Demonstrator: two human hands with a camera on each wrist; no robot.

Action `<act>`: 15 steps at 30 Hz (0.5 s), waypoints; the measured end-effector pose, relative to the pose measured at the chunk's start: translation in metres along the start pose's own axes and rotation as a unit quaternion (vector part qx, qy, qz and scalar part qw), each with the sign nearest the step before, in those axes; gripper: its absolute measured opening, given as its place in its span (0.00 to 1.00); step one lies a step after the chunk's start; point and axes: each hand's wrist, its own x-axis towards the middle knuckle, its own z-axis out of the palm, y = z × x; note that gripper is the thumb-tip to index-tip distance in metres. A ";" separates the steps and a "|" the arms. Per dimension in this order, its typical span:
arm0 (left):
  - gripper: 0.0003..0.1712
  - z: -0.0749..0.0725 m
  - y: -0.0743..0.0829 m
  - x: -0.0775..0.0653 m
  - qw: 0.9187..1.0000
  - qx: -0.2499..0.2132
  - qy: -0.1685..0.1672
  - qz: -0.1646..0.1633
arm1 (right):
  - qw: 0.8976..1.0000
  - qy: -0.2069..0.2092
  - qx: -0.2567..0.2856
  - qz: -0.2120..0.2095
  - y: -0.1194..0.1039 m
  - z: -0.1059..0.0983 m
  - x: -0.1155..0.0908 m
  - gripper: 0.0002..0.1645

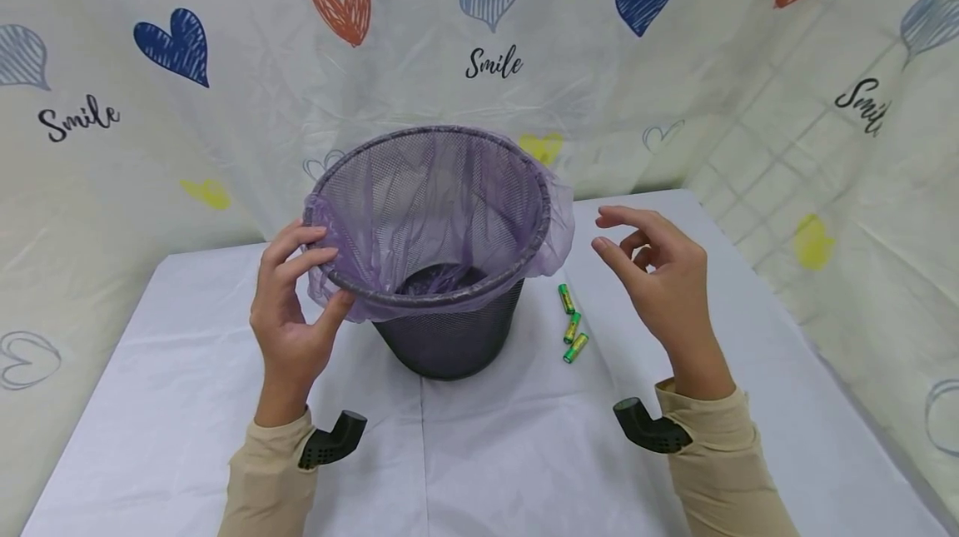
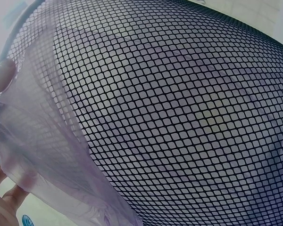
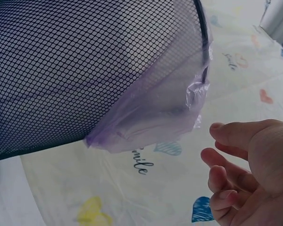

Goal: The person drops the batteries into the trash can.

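A black mesh wastebasket (image 1: 457,337) stands on the white-covered table, its inside lined with a thin purple trash bag (image 1: 553,229). The bag's edge is folded over the rim and hangs loosely outside, also seen in the right wrist view as a purple flap (image 3: 151,113). My left hand (image 1: 292,312) grips the rim on the left through the bag, fingers over the inside and thumb outside. To the right of the basket my right hand (image 1: 659,270) hovers apart from it, fingers loosely bent, thumb and index finger separated with nothing between them.
Three green batteries (image 1: 575,348) lie on the table (image 1: 509,454) just right of the basket. Behind stands a pale curtain (image 1: 419,87) printed with hearts and "Smile". Black wrist devices (image 1: 333,440) sit at both sleeve cuffs.
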 end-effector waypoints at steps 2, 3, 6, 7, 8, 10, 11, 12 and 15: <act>0.27 0.000 0.000 0.000 1.000 0.000 0.001 0.001 | 1.000 -0.004 -0.011 0.002 0.000 -0.001 0.000 0.17; 0.27 0.000 0.000 -0.001 1.000 0.000 0.001 0.001 | 1.000 -0.005 -0.014 0.002 0.001 -0.001 0.000 0.17; 0.27 0.000 0.000 -0.001 1.000 0.000 0.003 0.002 | 1.000 -0.009 -0.023 0.002 0.003 -0.001 0.000 0.17; 0.27 0.000 0.001 -0.001 1.000 0.001 0.003 0.002 | 1.000 -0.011 -0.025 0.002 0.004 -0.002 0.000 0.17; 0.27 0.000 0.001 -0.001 1.000 0.000 0.003 0.003 | 1.000 -0.013 -0.026 0.002 0.006 -0.002 0.000 0.17; 0.27 0.000 0.001 -0.001 1.000 0.000 0.003 0.004 | 0.999 -0.017 -0.028 0.003 0.008 -0.002 -0.001 0.17; 0.27 0.000 0.001 -0.001 1.000 -0.001 0.004 0.005 | 0.999 -0.019 -0.029 0.003 0.010 -0.002 -0.001 0.17; 0.27 0.000 0.001 -0.001 1.000 -0.002 0.003 0.005 | 0.999 -0.022 -0.029 0.004 0.011 -0.003 -0.002 0.18; 0.27 0.000 0.001 0.000 1.000 -0.001 0.003 0.008 | 0.999 -0.028 -0.032 0.010 0.014 -0.003 -0.003 0.18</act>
